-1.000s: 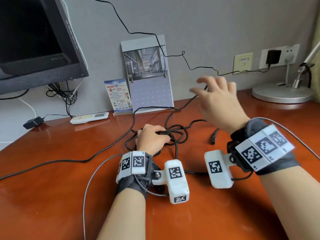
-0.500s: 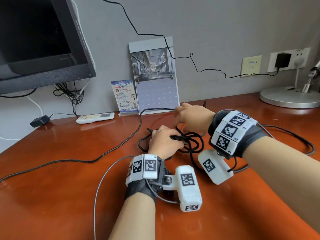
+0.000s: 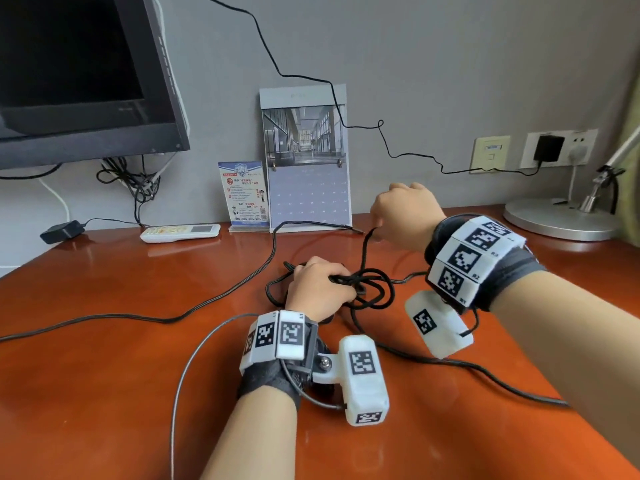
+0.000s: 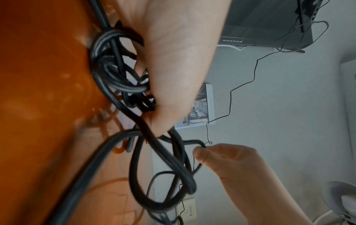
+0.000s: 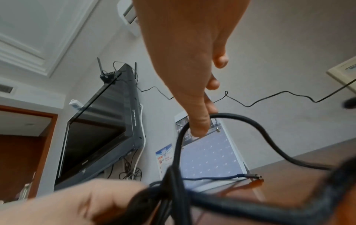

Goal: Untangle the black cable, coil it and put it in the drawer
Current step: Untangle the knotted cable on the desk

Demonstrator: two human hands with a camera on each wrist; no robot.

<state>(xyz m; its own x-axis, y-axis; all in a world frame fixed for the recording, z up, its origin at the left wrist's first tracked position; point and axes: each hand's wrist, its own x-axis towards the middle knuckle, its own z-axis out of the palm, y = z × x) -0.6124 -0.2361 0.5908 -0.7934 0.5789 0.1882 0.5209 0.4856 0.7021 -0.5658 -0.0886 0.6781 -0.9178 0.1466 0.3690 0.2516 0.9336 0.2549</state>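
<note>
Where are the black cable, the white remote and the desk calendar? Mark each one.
black cable (image 3: 375, 287), head view, on the tangled loops beside the left hand.
white remote (image 3: 180, 233), head view, middle of its body.
desk calendar (image 3: 310, 195), head view, on its lower grid page.

I see even, soft daylight with pale glare patches on the glossy tabletop (image 3: 104, 393). My head view bends straight lines near its edges. Both wrist views are motion-blurred, the nearest cable (image 5: 250, 207) smeared out of focus.
</note>
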